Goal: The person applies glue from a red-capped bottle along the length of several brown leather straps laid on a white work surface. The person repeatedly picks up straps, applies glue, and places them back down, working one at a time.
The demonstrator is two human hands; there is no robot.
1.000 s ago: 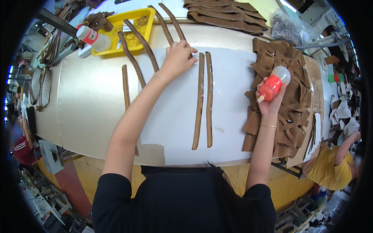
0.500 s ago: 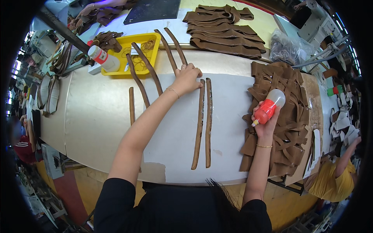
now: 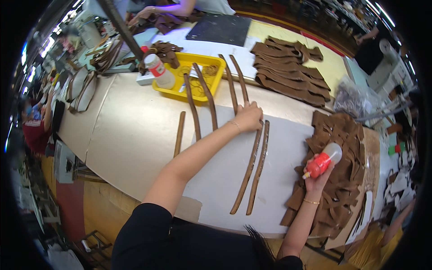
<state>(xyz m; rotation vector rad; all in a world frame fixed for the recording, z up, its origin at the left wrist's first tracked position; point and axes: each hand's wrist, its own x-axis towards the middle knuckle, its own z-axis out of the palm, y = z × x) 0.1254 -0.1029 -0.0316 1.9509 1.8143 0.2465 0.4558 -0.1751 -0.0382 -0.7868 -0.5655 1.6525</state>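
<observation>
Two long brown leather strips (image 3: 253, 168) are being pressed flat on the desk (image 3: 135, 135) by the left hand (image 3: 249, 116), so they stay put. A red glue bottle (image 3: 322, 161) is being gripped tight, tipped down, by the right hand (image 3: 317, 177).

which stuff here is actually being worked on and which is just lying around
In use: left hand pressing the top of two long brown strips; right hand holding a glue bottle.

Lying about: yellow tray, second bottle, pile of brown pieces, stacked strips.

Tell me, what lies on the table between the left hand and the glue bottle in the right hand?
In the head view, only bare white sheet separates the left hand from the glue bottle; the paired brown strips run just below.
</observation>
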